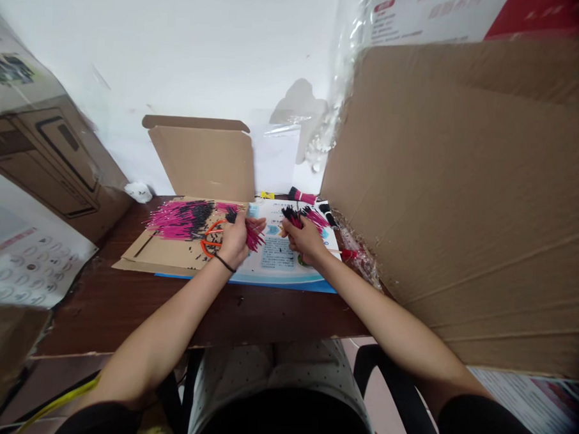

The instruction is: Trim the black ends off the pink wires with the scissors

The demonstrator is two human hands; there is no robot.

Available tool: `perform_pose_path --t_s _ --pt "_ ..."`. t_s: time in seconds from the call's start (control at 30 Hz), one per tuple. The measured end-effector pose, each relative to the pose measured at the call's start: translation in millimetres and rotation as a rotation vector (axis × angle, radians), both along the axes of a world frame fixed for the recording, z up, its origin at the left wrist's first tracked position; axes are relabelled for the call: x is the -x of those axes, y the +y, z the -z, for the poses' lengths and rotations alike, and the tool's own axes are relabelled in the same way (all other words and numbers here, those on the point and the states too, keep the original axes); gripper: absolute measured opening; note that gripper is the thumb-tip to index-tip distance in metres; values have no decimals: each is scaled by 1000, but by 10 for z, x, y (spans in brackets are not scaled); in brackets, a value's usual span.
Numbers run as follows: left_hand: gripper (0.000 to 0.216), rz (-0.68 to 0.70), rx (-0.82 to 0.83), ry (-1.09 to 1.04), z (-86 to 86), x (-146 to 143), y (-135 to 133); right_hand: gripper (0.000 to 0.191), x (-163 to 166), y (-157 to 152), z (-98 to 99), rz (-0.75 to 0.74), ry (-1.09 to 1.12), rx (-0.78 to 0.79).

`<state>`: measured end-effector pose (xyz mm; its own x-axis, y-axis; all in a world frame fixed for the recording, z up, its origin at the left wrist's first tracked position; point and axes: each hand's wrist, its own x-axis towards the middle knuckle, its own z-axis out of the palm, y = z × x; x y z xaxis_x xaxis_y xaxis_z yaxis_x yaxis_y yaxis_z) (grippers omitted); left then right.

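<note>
My left hand (235, 240) is closed around a bundle of thin pink wires with black ends (254, 236), their pink parts sticking out to the right past the palm. To its right, my right hand (308, 238) grips another bunch of such wires (289, 215), black ends showing above the fingers. More pink wires (315, 217) lie behind that hand, and I cannot tell which of them it holds. A large loose pile of the same wires (177, 220) rests on the cardboard at left. Orange-handled scissors (206, 247) lie beside my left wrist, partly hidden by the hand.
An open cardboard box (203, 162) has its lid raised against the wall. Under my hands is a printed sheet (273, 261) on the brown table (170, 311). Tied pink-black bundles (302, 196) lie at the back. A tall cardboard box (463, 186) bounds the right side.
</note>
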<state>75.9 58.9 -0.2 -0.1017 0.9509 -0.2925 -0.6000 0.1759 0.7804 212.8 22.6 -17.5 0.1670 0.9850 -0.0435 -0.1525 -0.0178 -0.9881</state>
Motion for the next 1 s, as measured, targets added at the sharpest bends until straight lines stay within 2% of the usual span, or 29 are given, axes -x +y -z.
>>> perform_pose_path --t_s 0.17,0.3,0.43,0.77,0.9,1.0 --pt "32 78 -180 79 86 -66 -104 16 57 -39 -36 -99 11 48" --pt "42 174 -288 162 185 -92 -142 13 60 -56 -63 -179 51 15" --pt "40 254 -347 232 271 -84 -132 17 79 -83 -52 -240 16 -34" --pt "35 239 -356 381 338 -73 -120 22 100 -91 -38 -234 -27 -43" --pt "32 237 -368 338 311 -123 -164 23 123 -73 -6 -193 -16 -32" --pt "30 164 -372 228 242 -151 -172 19 101 -38 -4 -106 42 -13"
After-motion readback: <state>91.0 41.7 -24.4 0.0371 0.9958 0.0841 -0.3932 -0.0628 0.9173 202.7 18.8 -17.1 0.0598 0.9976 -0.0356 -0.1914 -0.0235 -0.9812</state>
